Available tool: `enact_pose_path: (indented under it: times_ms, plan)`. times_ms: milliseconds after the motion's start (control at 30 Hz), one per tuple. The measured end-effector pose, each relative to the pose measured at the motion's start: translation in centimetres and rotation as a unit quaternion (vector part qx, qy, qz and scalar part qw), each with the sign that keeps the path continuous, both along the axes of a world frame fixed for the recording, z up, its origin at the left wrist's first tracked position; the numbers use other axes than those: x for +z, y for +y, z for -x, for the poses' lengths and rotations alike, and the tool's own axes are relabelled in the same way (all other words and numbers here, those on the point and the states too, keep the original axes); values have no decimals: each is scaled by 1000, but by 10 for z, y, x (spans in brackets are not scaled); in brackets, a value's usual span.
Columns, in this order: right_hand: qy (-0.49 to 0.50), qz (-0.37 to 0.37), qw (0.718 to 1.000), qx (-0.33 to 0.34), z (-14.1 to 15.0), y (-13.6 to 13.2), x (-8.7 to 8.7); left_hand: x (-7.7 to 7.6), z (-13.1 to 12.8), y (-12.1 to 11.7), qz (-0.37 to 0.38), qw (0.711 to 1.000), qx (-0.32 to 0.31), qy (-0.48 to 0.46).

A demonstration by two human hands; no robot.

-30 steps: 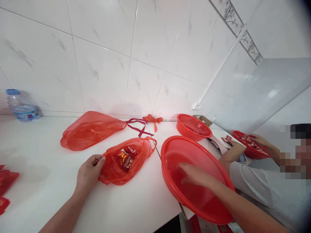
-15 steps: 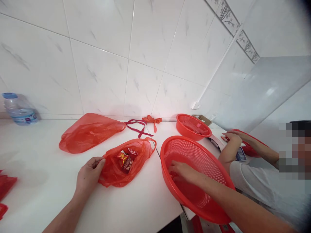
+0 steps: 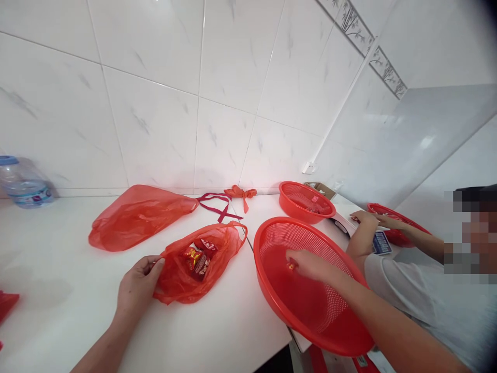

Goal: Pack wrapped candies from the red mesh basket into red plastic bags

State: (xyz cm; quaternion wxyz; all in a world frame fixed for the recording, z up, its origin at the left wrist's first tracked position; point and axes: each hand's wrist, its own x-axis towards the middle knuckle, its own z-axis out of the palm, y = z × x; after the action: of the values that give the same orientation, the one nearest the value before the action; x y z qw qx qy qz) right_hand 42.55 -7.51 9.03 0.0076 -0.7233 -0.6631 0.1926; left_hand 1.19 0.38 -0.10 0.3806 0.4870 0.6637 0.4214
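My left hand (image 3: pixel 142 282) pinches the near-left rim of a thin red plastic bag (image 3: pixel 182 290), which lies mouth open on the white table. Inside the bag are several wrapped candies (image 3: pixel 199 261) in red, gold and dark brown. My right hand (image 3: pixel 308 264) is inside the large red perforated basket (image 3: pixel 267 290), above its floor. Between its closed fingertips a small red-and-gold wrapped candy (image 3: pixel 290 266) shows, partly covered by the fingers.
Behind the bag lie another red plastic bag (image 3: pixel 143 220), dark red ribbons (image 3: pixel 217 199) and a knotted red bag (image 3: pixel 243 192). A water bottle (image 3: pixel 27 186) stands far left. A smaller red basket (image 3: pixel 291 204) sits at the back. At right, a co-worker (image 3: pixel 404 280) reaches over a scale (image 3: pixel 380 243).
My right hand has lifted from the basket's floor and moved slightly right, with a candy showing in its fingers. My left hand keeps its pinch on the bag. The view has shifted a little.
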Motion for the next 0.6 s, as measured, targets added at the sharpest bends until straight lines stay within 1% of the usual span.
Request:
enact_pose_path:
  times_ms: [67,167,233,300,333,400,533,600]
  plan:
    - [22,-47,997,50,9,-3,14,2,-1,-1,-1,1000,-1,9]
    - [42,-114,987,109,34,-6,39,4,-2,-2,-4,1000,1,28]
    - [44,-132,980,141,54,-2,55,6,-3,-2,-8,1000,3,24]
    - [40,-137,974,175,75,9,63,6,-3,-3,-9,1000,0,11]
    - [36,-138,970,195,86,18,64,5,-3,-3,-11,1000,-1,8]
    - [23,-136,961,241,108,40,59,4,-3,-3,-23,1000,0,4]
    - [-37,-125,934,334,153,83,35,1,-1,-3,-41,999,-5,-13]
    - [-71,-132,924,351,173,98,25,0,-1,-2,-40,999,-10,-21]
